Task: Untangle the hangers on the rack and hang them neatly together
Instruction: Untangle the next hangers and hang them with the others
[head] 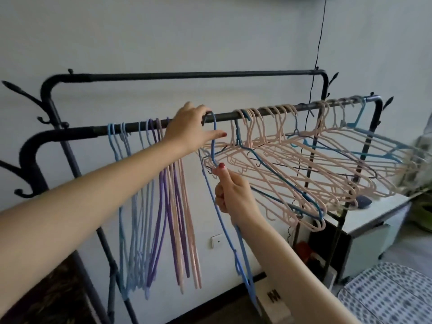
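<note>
A black clothes rack carries hangers on its front rail (224,116). At the left, several blue, purple and pink hangers (149,206) hang straight down in a tidy bunch. To the right, a tangle of pink and blue hangers (292,164) splays out sideways. Between the two groups a blue hanger (213,148) has its hook over the rail. My left hand (189,129) holds that hook at the rail, thumb across the wire. Just below, my right hand (233,195) pinches the same hanger at its neck, and the hanger's body dangles down past my wrist.
The rack's back rail (187,76) is bare, with coat hooks on both end posts. A black cable (318,54) hangs down the wall behind. A white cabinet (374,218) stands at the right, patterned fabric (392,291) lies at the lower right, and a wooden box (273,298) sits on the floor.
</note>
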